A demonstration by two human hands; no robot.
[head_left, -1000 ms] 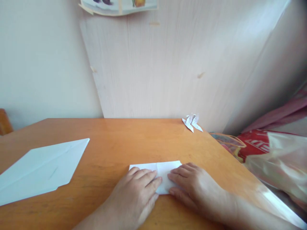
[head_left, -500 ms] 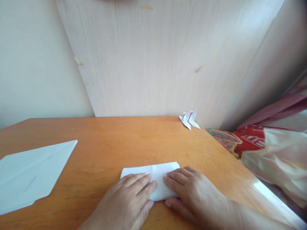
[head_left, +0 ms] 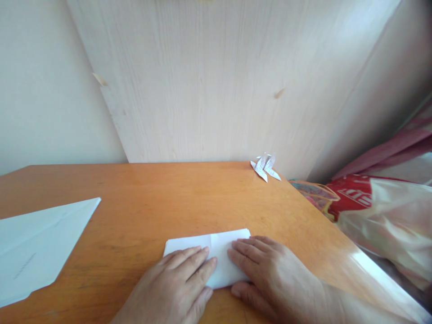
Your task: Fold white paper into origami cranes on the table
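A folded white sheet of paper (head_left: 219, 261) lies flat near the front of the wooden table, with a crease running down its middle. My left hand (head_left: 178, 283) rests on its left part, fingers stretched out and pressing down. On the right part lies my right hand (head_left: 270, 270), its fingers also extended flat and its thumb at the near edge. Both palms cover the paper's side edges, so those are hidden.
White paper sheets (head_left: 43, 252) lie on the table (head_left: 151, 193) at the left. Two small folded paper figures (head_left: 265, 167) stand at the far right corner. Beyond the right edge are a red bag (head_left: 351, 193) and a whitish plastic bag (head_left: 398, 225). A pale board (head_left: 202, 90) rises behind.
The view has shifted slightly, so the sheets at the left sit a bit further left. Both hands stay flat on the folded paper with almost no movement.
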